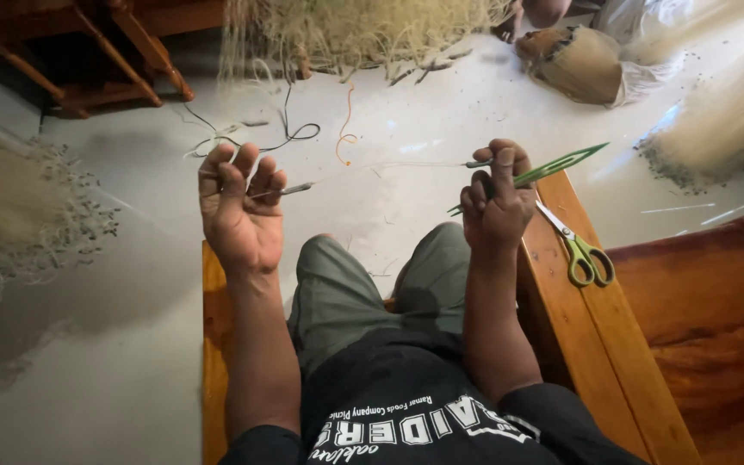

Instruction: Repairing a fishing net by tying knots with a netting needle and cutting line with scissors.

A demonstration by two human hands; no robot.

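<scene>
While the left hand [238, 202] is pinching a pale fibre [372, 168] taut, the right hand [494, 202] is gripping its other end and a green tool [553, 166] (scissors [580, 250] lying lower right); keeping tension even seems wise.

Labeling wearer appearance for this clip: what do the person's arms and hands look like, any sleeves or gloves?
Both hands are bare: left hand, right hand, no gloves, rings or watch visible. Forearms are uncovered; short black sleeves end near the elbows, part of a black T-shirt with white print.
</scene>
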